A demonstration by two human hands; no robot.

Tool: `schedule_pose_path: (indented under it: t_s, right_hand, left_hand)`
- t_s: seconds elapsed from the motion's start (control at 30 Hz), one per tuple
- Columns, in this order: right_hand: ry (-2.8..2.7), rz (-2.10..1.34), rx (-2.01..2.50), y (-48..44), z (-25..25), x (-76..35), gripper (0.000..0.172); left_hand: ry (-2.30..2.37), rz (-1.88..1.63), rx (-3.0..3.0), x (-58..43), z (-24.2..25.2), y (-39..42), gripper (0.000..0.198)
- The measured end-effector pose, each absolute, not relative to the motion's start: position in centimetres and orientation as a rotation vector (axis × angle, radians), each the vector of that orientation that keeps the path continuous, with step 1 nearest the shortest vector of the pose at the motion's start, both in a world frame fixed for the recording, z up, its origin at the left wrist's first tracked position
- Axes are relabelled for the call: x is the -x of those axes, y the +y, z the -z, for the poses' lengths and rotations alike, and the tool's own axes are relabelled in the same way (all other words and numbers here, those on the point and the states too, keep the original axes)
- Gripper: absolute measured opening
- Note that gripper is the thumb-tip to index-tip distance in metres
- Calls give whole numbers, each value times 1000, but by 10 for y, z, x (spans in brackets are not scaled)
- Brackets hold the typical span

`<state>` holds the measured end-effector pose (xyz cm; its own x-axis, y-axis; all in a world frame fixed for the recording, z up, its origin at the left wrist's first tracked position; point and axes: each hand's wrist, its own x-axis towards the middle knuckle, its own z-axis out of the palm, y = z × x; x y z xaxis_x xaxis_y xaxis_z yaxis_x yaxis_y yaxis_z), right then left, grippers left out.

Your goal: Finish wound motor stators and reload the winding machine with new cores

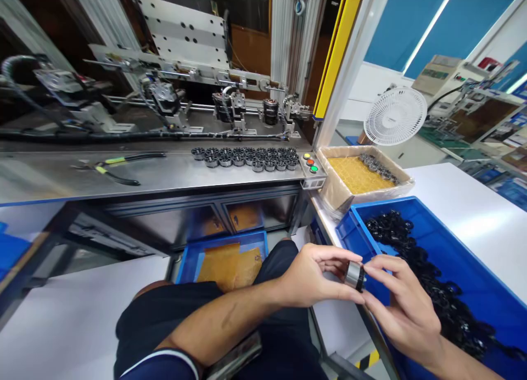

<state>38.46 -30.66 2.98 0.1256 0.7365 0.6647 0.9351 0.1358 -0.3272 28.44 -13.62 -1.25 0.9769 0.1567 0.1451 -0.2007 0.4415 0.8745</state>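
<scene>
The left hand (308, 275) and the right hand (407, 306) meet with their fingers pinched on a small metal ring (352, 274), its black end facing the right hand's fingers. Just right of the fingers is a blue bin (438, 234) with a heap of black parts (434, 286) inside. Ahead of the fingers, a box (336, 197) sits beyond the bin; farther left, rows of rings (251, 158) and pliers (119, 161) lie on a metal tabletop (177, 174).
</scene>
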Motion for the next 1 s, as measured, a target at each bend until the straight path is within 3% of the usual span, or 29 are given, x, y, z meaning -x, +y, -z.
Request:
schedule_pose_path:
  t_s: [0.43,0.73,0.9,1.0]
  right_hand:
    - [-1768,305,1632,-308,-28,-393,47]
    - [-1768,360,1648,-305,-21,-403,35]
    - [-1504,152,1713,-302,-15,-407,49]
    - [-1472,-74,1764,-302,-18,-424,38]
  left_hand:
    - [11,-93,-1000,-288,19,-132,60]
    - [-16,-121,-1176,-284,25,-137,54]
    - [-147,-96,-1348,-278,22,-142,47]
    - [-149,-132,-1437,-281,25,-141,43]
